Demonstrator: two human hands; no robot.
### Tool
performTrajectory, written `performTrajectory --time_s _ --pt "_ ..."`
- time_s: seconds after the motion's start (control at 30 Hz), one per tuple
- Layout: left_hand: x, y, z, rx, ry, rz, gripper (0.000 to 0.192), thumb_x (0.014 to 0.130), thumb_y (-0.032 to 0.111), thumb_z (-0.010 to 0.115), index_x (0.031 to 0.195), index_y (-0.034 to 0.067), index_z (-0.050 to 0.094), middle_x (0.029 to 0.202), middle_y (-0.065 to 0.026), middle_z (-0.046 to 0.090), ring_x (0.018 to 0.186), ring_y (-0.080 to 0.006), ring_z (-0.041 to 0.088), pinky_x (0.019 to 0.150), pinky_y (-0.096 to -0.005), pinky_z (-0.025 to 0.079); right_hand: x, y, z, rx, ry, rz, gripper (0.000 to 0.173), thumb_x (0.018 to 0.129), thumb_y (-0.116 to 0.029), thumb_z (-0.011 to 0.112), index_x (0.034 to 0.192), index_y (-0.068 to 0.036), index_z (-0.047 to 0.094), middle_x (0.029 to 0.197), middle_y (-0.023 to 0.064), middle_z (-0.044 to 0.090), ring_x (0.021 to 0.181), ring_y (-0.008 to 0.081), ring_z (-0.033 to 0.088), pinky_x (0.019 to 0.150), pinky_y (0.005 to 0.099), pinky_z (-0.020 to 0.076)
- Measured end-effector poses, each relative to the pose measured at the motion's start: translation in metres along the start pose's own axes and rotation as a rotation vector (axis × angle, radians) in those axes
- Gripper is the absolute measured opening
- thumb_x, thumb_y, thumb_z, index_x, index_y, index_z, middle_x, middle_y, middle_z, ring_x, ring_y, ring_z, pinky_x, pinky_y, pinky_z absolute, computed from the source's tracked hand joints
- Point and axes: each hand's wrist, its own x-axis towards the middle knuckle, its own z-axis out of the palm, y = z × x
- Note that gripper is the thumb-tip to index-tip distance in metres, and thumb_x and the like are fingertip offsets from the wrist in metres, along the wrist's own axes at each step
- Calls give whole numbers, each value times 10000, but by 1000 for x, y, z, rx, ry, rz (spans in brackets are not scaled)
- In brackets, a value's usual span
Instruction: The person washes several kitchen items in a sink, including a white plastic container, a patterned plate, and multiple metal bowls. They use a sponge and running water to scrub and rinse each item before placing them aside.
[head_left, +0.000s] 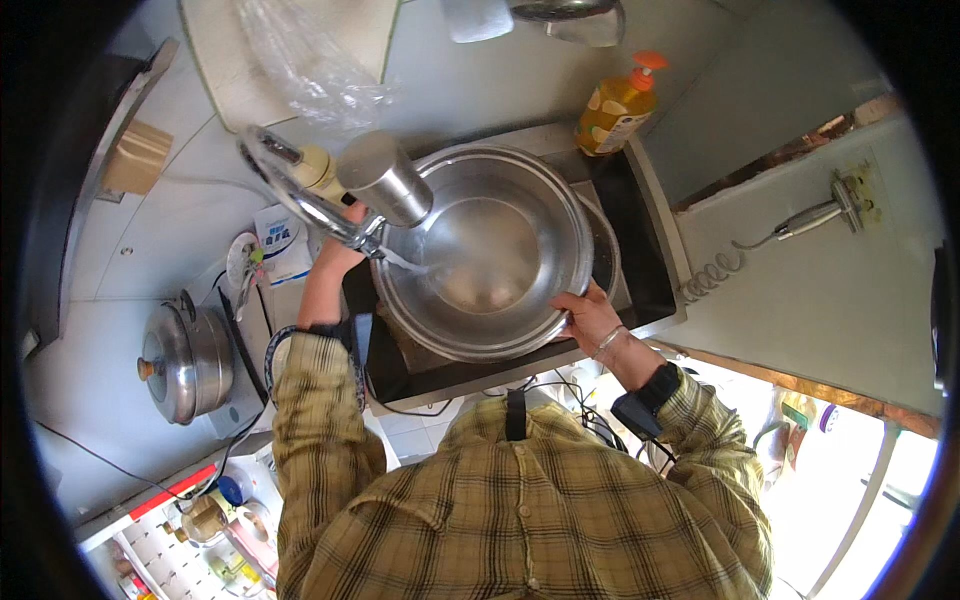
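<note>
A wide stainless steel basin (480, 255) stands in the dark sink (645, 225). Water runs into its left side from a curved chrome faucet (322, 214), and its bottom looks wet. My right hand (589, 315) grips the lower right rim, thumb on top. My left hand (354, 229) is mostly hidden behind the faucet at the basin's left side; its grip cannot be made out. A metal cylinder (386, 180) on a cream fitting (319, 169) is beside the faucet, over the basin's upper left rim. Under the basin, another round rim (611, 240) shows at the right.
An orange-topped pump bottle of yellow liquid (615, 112) stands at the sink's back right corner. A lidded steel pot (187, 360) is at the left. A hand sprayer (810, 217) with a coiled hose hangs on the right wall. Clear plastic (322, 67) lies at the back.
</note>
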Motion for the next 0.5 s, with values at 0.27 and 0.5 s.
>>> performTrajectory --time_s 0.27,0.5 --pt "-97 55 39 -727 391 -302 314 839 24 634 1150 19 594 976 -33 642 867 -135 600 808 -270 463 19 8 -3 -66 -187 10 526 839 -21 646 1316 -99 439 1130 98 619 941 204 662 729 363 606" --pt "-124 68 62 -1253 524 -248 495 635 -119 495 1108 -8 591 981 -100 670 851 -234 660 818 -329 530 104 -12 -82 -820 -293 16 532 961 -483 515 1310 -82 538 1228 94 599 1106 219 582 910 399 500"
